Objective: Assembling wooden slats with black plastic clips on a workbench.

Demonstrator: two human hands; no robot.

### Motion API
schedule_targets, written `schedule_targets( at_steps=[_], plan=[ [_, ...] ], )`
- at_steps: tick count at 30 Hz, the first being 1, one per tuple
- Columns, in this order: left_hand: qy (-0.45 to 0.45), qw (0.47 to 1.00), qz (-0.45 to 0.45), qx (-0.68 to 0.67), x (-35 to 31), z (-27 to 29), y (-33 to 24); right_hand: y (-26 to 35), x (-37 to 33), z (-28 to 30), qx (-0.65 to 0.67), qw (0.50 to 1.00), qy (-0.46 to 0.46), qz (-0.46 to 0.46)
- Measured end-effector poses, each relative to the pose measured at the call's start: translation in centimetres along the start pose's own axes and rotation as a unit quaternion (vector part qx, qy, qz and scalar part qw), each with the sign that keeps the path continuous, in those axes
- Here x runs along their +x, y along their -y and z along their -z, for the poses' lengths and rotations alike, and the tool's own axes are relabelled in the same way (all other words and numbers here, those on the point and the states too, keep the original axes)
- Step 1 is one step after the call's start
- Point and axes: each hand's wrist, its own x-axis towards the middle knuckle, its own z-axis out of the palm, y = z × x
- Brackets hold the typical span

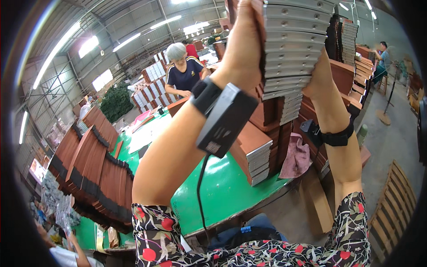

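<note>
A tall stack of brown boards with silver metal end strips [296,38] rises in front of me at the upper right. My left hand [244,42] presses along its left side, the fingertips running up to the picture's top edge. Against its lower right side rests my right hand [315,80], its fingers mostly hidden behind the boards. The stack is held between both hands. Beneath it are more silver-ended boards [291,107]; whether the two groups touch cannot be told. A lower pile of brown boards [255,144] lies on the green table [218,191].
A pink cloth [296,155] hangs at the table edge. Leaning rows of brown boards with dark ends [93,164] fill the left. Across the table stands a person in a dark shirt [184,71]. A wooden pallet [391,209] and cardboard [316,200] are at lower right.
</note>
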Motion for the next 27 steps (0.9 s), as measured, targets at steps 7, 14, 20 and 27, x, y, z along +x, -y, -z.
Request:
schedule_targets(
  at_steps=[7,14,20,27],
  plan=[
    [-0.309,0.947,0.084,0.000,-12.5,-3.3,-5.1,-8.9,-1.3,-9.3,-0.012,0.999,-0.018,0.023],
    [-0.121,0.983,0.005,0.141,-27.2,6.9,-2.8,-20.2,-5.8,-15.0,-0.219,0.965,-0.126,0.065],
    [-0.235,0.964,0.097,-0.080,-38.4,10.8,2.2,-31.6,-13.2,-13.3,-0.186,0.962,-0.183,-0.080],
    [-0.349,0.927,0.107,-0.084,-44.4,14.9,9.2,-38.4,-18.2,-8.5,-0.107,0.954,-0.147,-0.238]
  ],
)
